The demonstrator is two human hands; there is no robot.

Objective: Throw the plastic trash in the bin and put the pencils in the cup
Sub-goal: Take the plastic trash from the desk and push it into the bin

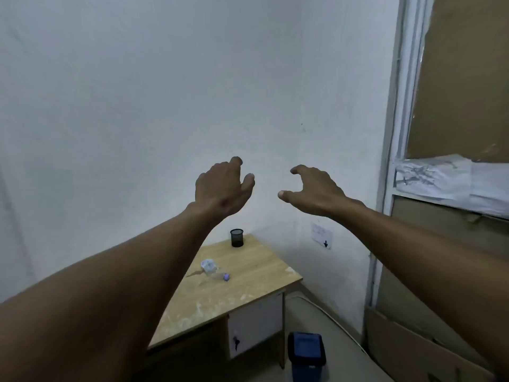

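Both hands up in the air in front of the wall, empty. Left hand (223,186) grip loose, fingers curled but apart, nothing in it. Right hand (311,188) grip spread, thumb and forefinger wide apart, also holding nothing. Gap between the two hands is clear.

Task stuff sits well below and beyond the hands. Plastic bottle (214,270) lies on its side mid-bench, purple cap toward the right edge; prob. crumpled, view too blurry to be sure. Black mesh cup (237,237) stands upright at the far bench (248,274) corner, near the wall, apart from the bottle. Blue bin (306,355) on the floor just right of the bench front, beside the drawer unit. Open floor right of the bin; cardboard leans further right.
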